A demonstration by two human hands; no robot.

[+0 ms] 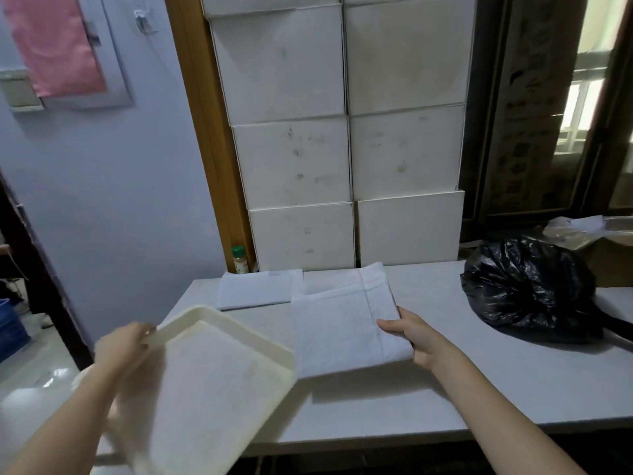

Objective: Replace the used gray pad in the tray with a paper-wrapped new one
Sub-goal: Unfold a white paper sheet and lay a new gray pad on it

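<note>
A cream plastic tray [239, 329] is held tilted over the table's front left corner, with a pale gray pad [202, 389] lying inside it. My left hand [123, 341] grips the tray's left rim. A white paper-wrapped pad [339, 323] is lifted slightly above the table's middle, its lower left corner behind the tray's right rim. My right hand [411, 334] holds this pad by its right edge. Another white wrapped pad [257, 289] lies flat at the table's back left.
A full black garbage bag [527, 289] sits on the table's right side. Stacked white boxes [349, 159] stand against the table's back edge, with a small green-capped bottle [239, 260] beside them. The floor drops off left of the gray table [445, 389].
</note>
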